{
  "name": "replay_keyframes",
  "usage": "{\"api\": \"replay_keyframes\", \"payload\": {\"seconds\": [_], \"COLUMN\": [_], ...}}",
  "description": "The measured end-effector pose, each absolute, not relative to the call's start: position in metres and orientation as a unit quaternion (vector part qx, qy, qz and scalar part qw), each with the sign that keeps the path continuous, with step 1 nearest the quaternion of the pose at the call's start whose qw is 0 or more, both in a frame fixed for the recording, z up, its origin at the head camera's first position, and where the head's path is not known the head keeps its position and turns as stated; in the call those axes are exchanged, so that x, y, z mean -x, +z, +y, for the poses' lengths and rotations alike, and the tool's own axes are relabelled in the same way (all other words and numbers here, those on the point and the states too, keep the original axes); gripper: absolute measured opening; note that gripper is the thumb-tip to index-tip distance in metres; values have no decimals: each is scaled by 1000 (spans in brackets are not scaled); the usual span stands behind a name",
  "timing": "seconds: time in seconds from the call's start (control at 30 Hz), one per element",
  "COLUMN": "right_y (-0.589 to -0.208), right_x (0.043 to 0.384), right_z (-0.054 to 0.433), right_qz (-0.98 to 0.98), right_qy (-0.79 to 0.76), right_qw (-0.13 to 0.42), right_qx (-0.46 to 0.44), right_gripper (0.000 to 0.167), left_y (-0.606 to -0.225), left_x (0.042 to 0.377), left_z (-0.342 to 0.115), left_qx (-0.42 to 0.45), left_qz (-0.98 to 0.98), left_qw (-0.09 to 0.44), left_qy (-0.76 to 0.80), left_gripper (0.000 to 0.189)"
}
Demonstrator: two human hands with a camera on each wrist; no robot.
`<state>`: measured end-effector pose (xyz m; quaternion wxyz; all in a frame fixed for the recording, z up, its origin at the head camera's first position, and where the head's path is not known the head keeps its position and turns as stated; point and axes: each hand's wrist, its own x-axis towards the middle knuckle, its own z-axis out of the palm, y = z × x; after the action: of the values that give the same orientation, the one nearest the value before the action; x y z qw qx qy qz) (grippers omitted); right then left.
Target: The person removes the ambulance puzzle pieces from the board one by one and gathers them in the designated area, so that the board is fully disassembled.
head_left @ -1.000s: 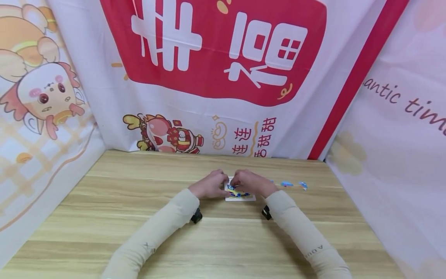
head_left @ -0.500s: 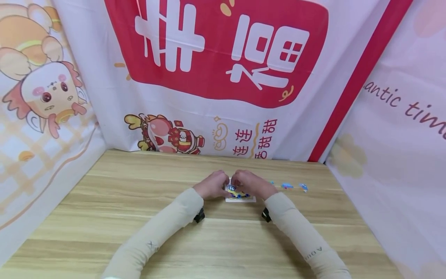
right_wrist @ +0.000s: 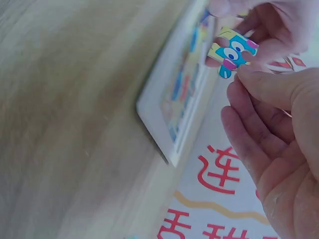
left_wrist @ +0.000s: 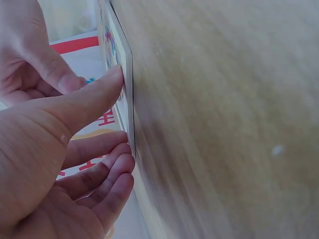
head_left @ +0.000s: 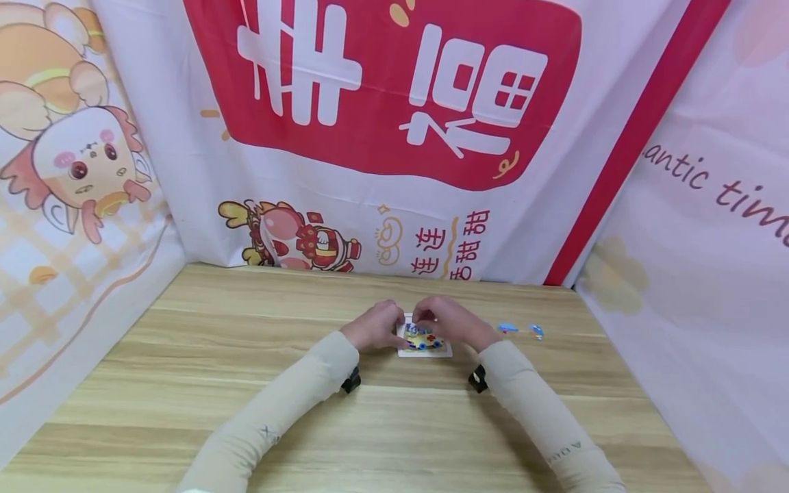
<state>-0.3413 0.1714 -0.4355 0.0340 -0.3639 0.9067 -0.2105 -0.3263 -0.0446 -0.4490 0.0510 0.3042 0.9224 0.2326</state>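
Note:
A white-framed jigsaw puzzle board (head_left: pixel 425 354) with a yellow and blue picture lies flat on the wooden table. My left hand (head_left: pixel 374 326) holds its left side; in the left wrist view the thumb (left_wrist: pixel 102 94) presses the board's face and the fingertips rest along its edge. Above the board, my right hand (head_left: pixel 455 322) pinches a jigsaw piece (right_wrist: pixel 234 52) between thumb and fingers. Blue and yellow, with cartoon eyes and pink spots, the piece is held apart from the board in the right wrist view. My right hand covers part of the board's far right in the head view.
Two loose blue puzzle pieces, one (head_left: pixel 507 329) nearer my right hand and another (head_left: pixel 536 332) further right, lie on the table (head_left: pixel 394 438). A printed cloth (head_left: pixel 518 226) hangs behind the table, with more cloth at both sides.
My right hand has moved slightly to the right with the jigsaw piece, and more of the board's picture shows. My left hand stays in place at the board's left side.

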Motion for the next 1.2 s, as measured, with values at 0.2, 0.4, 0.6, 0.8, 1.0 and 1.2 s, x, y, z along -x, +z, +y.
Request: {"api": "replay_keyframes", "payload": {"seconds": [0.2,0.4,0.6,0.8,1.0,1.2], "right_y": [-423,-417,-413,-416,-428,-435], "right_x": [338,331,326,323,325,326], "right_z": [187,217,251,284,303,306], "right_qz": [911,908,912,924,927,938], "right_qy": [-233,-236,-216,-189,-192,-191], "right_qw": [62,80,90,133,137,131], "right_qx": [334,337,337,306,293,259], "right_gripper": [8,10,12,15,12,12], "left_y": [-449,-452,-455,-454,-451,-451], "left_x": [326,323,323,322,320,323], "left_z": [-46,-46,-46,-45,-46,-45], "left_qx": [-289,-298,-297,-301,-287,-295], "left_qz": [926,921,928,927,930,927], "left_qw": [58,59,52,54,61,56], "left_qy": [235,242,220,219,222,223], "left_gripper": [42,43,40,41,45,43]}}
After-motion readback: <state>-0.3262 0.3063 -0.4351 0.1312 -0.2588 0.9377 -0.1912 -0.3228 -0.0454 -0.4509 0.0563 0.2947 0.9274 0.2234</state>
